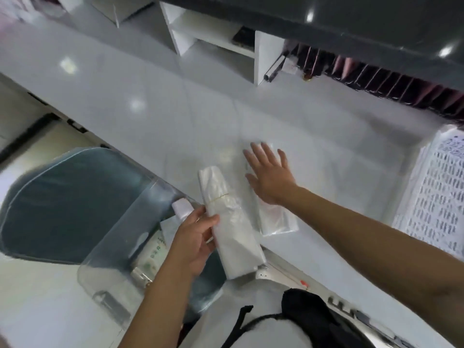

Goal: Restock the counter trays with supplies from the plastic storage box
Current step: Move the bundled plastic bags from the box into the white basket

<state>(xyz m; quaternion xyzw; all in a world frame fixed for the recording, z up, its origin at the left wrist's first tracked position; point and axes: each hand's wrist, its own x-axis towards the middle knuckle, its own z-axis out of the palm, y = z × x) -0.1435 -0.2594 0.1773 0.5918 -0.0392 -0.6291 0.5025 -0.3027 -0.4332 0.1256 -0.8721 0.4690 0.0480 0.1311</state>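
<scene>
A person's left hand (198, 237) curls its fingers around a banded bundle of plastic bags (231, 222), while the right hand (268, 172), fingers spread, presses another bag stack (276, 219) onto the white counter (150, 109).

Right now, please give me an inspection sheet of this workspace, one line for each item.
Surface: white glossy counter.
Job's things: banded roll of plastic bags; flat bag packet on the counter; clear storage box; white perforated tray.
Clutter: white bottle in the box.
Grippers: left hand grips the roll; right hand presses flat on the packet.
Cables: nothing seen.
Surroundings: white shelves, dark hanging items.
</scene>
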